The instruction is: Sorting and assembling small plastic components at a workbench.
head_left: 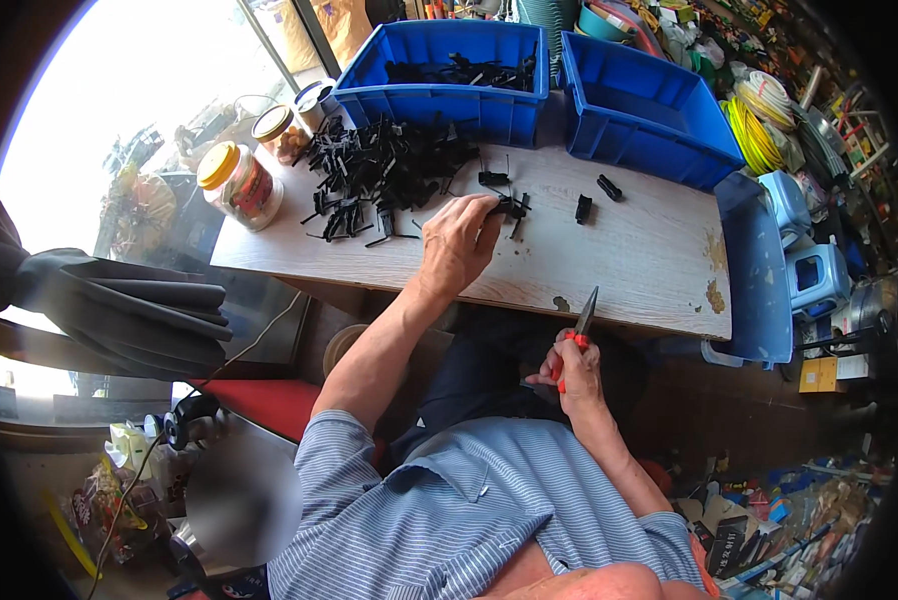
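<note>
- Head view, work surface: a pale wooden table (629,250) is seen from above, its far edge lined by two blue plastic bins.
- Left blue bin (439,105): black plastic parts are held inside it, along the back wall.
- Right blue bin (634,115): no contents can be made out inside it from this angle.
- Pile of black plastic parts (374,170): spread loosely on the table just in front of the left blue bin, with stray pieces trailing toward the middle of the table.
- Small cluster of black parts (514,205): laid on the table just beyond the fingertips of the left hand.
- Two single black pieces (594,198): set apart on the table, to the right of the cluster.
- Left hand (457,240): stretched forward over the table, palm down, fingers bent at the small cluster; whether a part is pinched cannot be told.
- Right hand (574,370): held low, near the table's front edge, well apart from the left hand, and closed around the red handles of a pair of cutters.
- Cutters (581,325): the dark blades are pointed upward past the table edge; nothing is seen between them.
- Jars with yellow lids (239,185): stood at the table's left end, beside the pile.
- Striped blue shirt (469,510): worn by the person, filling the lower part of the view.
</note>
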A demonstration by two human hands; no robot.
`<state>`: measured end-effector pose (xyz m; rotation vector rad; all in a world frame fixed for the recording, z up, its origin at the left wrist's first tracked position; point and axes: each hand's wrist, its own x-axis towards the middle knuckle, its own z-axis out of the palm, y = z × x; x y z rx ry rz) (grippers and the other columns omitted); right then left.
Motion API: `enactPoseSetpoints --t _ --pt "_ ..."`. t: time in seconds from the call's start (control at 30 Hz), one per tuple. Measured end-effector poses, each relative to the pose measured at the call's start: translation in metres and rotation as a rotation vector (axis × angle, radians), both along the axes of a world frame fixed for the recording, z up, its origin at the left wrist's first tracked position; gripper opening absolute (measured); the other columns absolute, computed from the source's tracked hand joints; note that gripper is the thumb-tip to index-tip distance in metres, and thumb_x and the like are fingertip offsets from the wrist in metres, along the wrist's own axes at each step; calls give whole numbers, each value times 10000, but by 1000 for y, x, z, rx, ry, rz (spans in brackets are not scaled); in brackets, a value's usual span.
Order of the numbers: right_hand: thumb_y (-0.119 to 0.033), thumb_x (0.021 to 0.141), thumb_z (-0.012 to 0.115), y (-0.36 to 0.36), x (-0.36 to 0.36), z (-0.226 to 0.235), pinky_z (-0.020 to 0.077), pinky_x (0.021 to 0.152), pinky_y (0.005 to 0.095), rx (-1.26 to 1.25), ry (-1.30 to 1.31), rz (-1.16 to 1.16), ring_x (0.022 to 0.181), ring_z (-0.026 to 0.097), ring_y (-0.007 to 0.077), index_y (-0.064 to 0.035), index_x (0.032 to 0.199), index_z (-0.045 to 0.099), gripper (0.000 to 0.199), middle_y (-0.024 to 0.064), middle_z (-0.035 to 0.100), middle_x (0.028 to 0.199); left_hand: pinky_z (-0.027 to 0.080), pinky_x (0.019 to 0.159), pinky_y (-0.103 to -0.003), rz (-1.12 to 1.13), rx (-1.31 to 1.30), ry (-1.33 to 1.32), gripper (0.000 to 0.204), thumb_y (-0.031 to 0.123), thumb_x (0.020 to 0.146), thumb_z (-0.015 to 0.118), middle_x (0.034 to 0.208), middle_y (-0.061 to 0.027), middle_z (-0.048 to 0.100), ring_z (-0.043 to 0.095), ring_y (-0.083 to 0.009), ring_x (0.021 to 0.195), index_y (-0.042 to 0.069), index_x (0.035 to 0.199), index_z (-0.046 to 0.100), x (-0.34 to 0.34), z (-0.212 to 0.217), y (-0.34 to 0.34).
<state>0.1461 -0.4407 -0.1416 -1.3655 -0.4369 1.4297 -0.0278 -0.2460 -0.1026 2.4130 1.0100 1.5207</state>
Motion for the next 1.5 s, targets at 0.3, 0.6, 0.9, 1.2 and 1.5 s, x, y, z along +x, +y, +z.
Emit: enactPoseSetpoints --t 0.3,0.6,0.9,1.2,1.5 --pt "-166 926 573 14 4 21 604 552 357 197 60 5 511 521 111 -40 945 579 128 23 489 617 539 583 -246 -569 -1162 -371 267 144 975 668 960 -93 719 687 -114 827 -1 1190 605 0 9 -68" --pt "-123 888 554 9 13 12 659 660 459 237 95 79 736 695 207 -34 1083 571 216 84 641 849 498 576 -228 -678 -1422 -303 371 157 951 672 928 -59 684 639 -106 786 38 1264 514 11 -7 -98" --pt "-118 882 543 5 4 2 650 647 430 204 107 125 747 679 214 -19 1084 560 225 118 646 862 522 596 -256 -663 -1403 -137 492 168 910 670 889 -80 666 623 -120 739 16 1333 469 1 -5 -95" --pt "-147 898 533 0 -5 7 642 633 404 216 111 165 677 664 212 -18 1072 539 217 136 638 858 516 554 -247 -770 -1396 -17 454 151 889 644 878 -93 677 624 -126 704 -13 1281 484 -6 -16 -96" --pt "-127 866 601 0 5 -39 597 672 342 206 48 -18 706 654 174 -81 1088 550 233 48 595 867 533 544 -247 -583 -1512 -480 481 158 911 702 856 -80 666 642 -120 651 17 1302 460 6 -35 -128"
